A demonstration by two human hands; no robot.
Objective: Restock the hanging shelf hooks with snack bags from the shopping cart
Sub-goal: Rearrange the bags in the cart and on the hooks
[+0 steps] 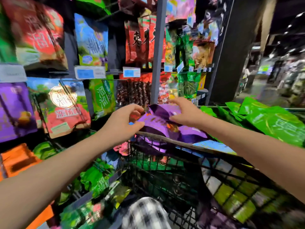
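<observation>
A purple snack bag (165, 126) lies on top of the pile at the near rim of the black wire shopping cart (165, 171). My left hand (123, 120) pinches the bag's left top edge between thumb and curled fingers. My right hand (184, 111) rests on the bag's upper right part with fingers stretched forward. Green snack bags (272, 123) are heaped in the cart to the right. Hanging shelf hooks carry rows of bags ahead and left, among them purple bags (14, 109) at lower left. The frame is motion-blurred.
A grey shelf upright (156, 52) stands just behind the hands. Price tags (90, 72) line the hook rails. A dark pillar (231, 47) rises on the right with an aisle beyond it. Orange and green bags hang low on the left by the cart.
</observation>
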